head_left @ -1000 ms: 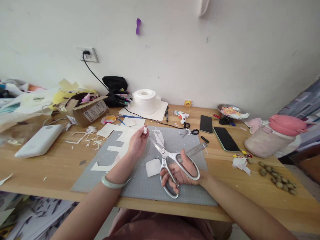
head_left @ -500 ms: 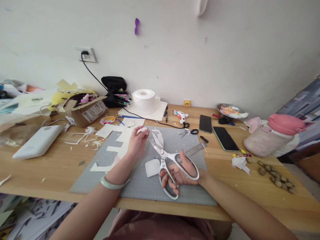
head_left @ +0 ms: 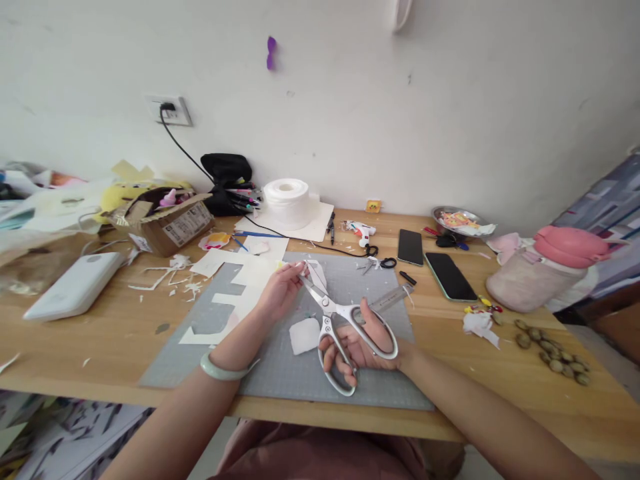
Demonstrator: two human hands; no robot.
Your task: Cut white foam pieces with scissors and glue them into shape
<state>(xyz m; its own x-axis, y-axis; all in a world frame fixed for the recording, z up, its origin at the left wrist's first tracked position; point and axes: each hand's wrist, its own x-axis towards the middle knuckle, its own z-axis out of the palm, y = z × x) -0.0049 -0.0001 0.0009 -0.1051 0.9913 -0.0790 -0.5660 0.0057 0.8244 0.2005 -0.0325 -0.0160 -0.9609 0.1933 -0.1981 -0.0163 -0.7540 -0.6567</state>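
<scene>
My right hand (head_left: 360,340) grips the handles of large silver scissors (head_left: 326,305), with thumb and fingers through the loops. Their blades are parted and point up and to the left. My left hand (head_left: 284,288), with a pale green bangle on its wrist, is pinched closed at the blade tips. A small white soft piece was showing in its fingers a moment ago; now the fingers mostly hide it. Below the blades, a white soft square pad (head_left: 305,335) lies on the grey cutting mat (head_left: 280,373). Cut white paper (head_left: 240,300) lies left of my left hand.
A white roll (head_left: 287,203) stands at the back near a cardboard box (head_left: 175,227). Right of the mat's far side are a glue gun (head_left: 363,231), small black-handled scissors (head_left: 387,263) and two phones (head_left: 450,277). A metal ruler (head_left: 387,300) crosses the mat. A pink-lidded bottle (head_left: 540,273) stands right.
My left hand has turned and moved slightly right and down, bringing its fingertips to the scissor tips. The white piece in it is now mostly hidden. My right hand has hardly moved.
</scene>
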